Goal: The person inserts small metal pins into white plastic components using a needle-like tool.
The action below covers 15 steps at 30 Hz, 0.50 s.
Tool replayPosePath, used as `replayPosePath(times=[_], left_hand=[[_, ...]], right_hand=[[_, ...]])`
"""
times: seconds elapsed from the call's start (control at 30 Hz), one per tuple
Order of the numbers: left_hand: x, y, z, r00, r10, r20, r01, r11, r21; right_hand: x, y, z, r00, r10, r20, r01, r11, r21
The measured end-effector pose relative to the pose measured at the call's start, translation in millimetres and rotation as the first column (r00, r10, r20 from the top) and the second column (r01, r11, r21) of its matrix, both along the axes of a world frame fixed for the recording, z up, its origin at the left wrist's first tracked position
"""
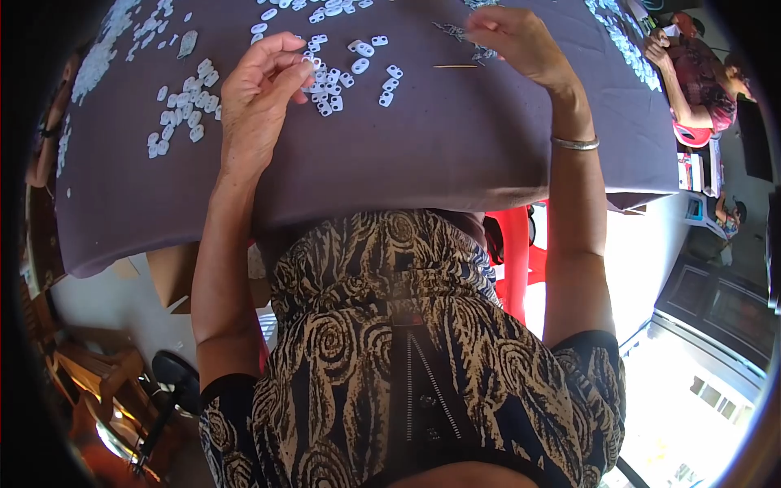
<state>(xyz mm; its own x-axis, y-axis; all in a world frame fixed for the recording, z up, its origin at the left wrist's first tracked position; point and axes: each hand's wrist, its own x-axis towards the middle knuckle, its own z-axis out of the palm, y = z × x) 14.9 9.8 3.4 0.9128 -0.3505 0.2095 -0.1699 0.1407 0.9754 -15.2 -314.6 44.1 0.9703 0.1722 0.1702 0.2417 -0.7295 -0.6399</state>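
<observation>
Patterned dress fabric (407, 358) fills the near view, and beyond it a purple tablecloth (455, 154) carries the work. At about 11 o'clock the left hand (260, 98) curls, thumb and fingertips pinched on a small white plastic piece (308, 61), touching the pile of white pieces (333, 85) just to its 3 o'clock. At 1 o'clock the right hand (521, 41) hovers half closed over small grey metal bits (451, 32); whether it grips one I cannot tell. A thin wooden stick (455, 66) lies crosswise between both hands, nearer the right
</observation>
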Motion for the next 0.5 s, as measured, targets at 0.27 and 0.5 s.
replayPosePath(times=[0.27,0.5], left_hand=[[-7,0,-5,0.999,0.002,-0.033,-0.001,0.999,0.034],[-5,-3,-6,0.998,-0.035,-0.045,0.036,0.999,0.022]], right_hand=[[-8,-9,-23,0.999,-0.010,-0.032,0.011,1.000,0.023],[4,-9,-24,0.998,-0.020,-0.067,0.011,0.990,-0.141]])
